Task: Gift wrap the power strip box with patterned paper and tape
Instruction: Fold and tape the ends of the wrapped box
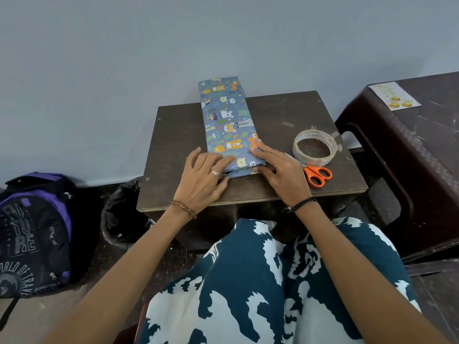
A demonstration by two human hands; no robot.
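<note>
A long box wrapped in blue paper with cartoon animals (227, 120) lies lengthwise on a small dark table (178, 135), its far end sticking out past the back edge. My left hand (206, 177) rests on the box's near left corner with straight fingers pressing the paper down. At the near right corner my right hand (280, 170) presses the paper with straight fingers on top and the thumb against the near end. A roll of clear tape (315, 148) lies to the right of the box, beside orange-handled scissors (316, 175).
A dark brown plastic stool (409, 155) with a label stands close on the right. A black bin with a liner (119, 219) and a purple-black backpack (34, 232) sit on the floor to the left. A grey wall rises just behind the table.
</note>
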